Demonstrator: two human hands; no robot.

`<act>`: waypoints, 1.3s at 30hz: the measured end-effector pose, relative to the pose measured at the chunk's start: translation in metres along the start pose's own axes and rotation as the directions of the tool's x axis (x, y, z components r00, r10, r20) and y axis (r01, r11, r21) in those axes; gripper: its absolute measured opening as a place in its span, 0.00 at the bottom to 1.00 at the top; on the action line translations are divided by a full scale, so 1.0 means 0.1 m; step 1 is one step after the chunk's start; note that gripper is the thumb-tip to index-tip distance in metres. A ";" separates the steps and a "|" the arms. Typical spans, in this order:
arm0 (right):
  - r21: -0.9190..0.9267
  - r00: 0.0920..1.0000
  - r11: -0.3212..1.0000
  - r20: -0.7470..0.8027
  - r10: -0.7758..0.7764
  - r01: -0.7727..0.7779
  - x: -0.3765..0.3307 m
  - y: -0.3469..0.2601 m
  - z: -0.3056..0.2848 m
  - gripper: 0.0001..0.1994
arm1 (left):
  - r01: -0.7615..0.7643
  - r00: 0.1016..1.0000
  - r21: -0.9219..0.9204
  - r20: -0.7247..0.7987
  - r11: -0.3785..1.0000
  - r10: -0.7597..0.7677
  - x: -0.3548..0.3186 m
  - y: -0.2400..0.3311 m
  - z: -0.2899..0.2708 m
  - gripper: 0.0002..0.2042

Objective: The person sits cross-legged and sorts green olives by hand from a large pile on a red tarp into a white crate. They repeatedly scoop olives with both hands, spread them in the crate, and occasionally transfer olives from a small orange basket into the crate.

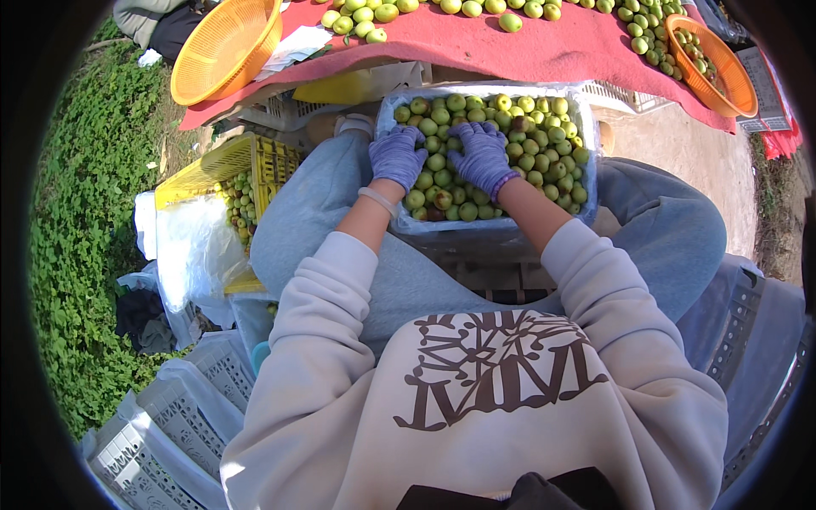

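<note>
The person sits with denim-clad legs [319, 191] on either side of a crate lined in pale plastic [592, 157], and the green fruit [540, 146] both hands touch lies inside it, spread across its whole width and close up to the rim. The gloved left hand [397, 156] rests on the fruit at the crate's left side, fingers bent downward; whether they close around a piece is hidden. The gloved right hand [481, 158] lies just beside it, nearer the middle, its fingers slightly parted over the fruit; its fingertips are out of sight, so a grip can be neither confirmed nor ruled out. With the load so near the rim, a sideways sweep could push fruit over the left or near edge. Pressing down hard could bruise the layer beneath the palms, and a finger hooked in the loose lining could drag it inward. Brownish fruit [442, 200] sits among the green on the near side and might be overlooked, since the right forearm passes close by. Farther off, on the red cloth [476, 47], round fruit lies loose; a tug on the hanging near edge could set some rolling, particularly beside the tilted orange basket [738, 83] at far right.
</note>
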State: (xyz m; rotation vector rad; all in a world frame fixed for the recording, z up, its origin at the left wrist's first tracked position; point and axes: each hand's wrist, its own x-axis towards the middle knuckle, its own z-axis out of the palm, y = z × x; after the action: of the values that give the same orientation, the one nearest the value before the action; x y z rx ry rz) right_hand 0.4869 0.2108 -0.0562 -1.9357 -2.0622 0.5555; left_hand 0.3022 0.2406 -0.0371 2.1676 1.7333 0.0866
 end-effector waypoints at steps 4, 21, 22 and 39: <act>0.001 1.000 1.000 0.007 0.002 -0.002 0.03 0.04 -0.05 0.16 | -0.051 0.998 0.176 -0.012 0.983 0.054 -0.02 0.07 0.00 0.10; -0.133 0.993 0.988 -0.080 -0.090 0.079 -0.01 0.04 0.01 0.13 | -0.186 0.958 0.102 -0.202 0.977 0.203 -0.17 0.09 0.33 0.30; -0.117 0.990 0.989 -0.096 -0.106 0.095 -0.01 0.05 -0.01 0.12 | -0.228 0.946 0.148 -0.201 0.962 0.255 -0.20 0.10 0.36 0.32; 0.103 0.968 0.991 -0.246 -0.053 0.081 0.44 0.77 -0.37 0.17 | -0.271 0.962 0.200 0.045 0.942 0.268 -0.26 0.13 0.41 0.38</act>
State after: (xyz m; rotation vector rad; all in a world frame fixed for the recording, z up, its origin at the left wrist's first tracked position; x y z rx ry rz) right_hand 0.5682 0.2616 -0.0600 -1.7659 -1.8931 0.3883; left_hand 0.3190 0.2033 -0.0663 2.5383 1.4816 -0.0428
